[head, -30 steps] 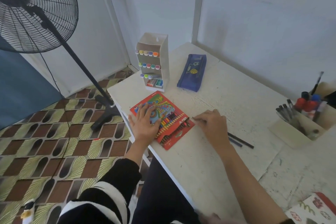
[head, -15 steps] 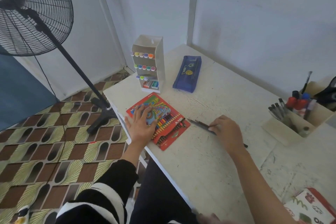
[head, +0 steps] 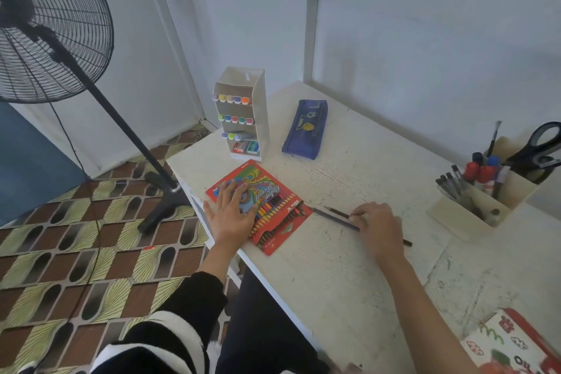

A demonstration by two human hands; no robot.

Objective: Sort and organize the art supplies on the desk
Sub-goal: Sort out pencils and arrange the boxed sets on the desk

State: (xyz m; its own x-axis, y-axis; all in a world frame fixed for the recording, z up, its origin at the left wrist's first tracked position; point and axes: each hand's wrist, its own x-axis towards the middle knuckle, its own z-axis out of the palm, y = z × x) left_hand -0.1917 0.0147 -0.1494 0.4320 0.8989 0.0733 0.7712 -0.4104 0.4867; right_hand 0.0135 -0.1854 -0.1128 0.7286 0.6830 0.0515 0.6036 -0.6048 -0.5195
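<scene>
Left grip [head: 232,215] is being pressed open and flat on the red pencil box [head: 279,228] at the near left edge of the table [head: 349,282]. Two dark pencils [head: 334,214] are being pinched by the right grip [head: 379,226], just right of the box. The box could be pushed off the edge, or a pencil could be dropped and roll away. Being counted: one box, two loose pencils, one pencil case [head: 305,130], one marker rack [head: 243,118].

Black pedestal fan [head: 45,30] on patterned tile floor [head: 76,267]
</scene>
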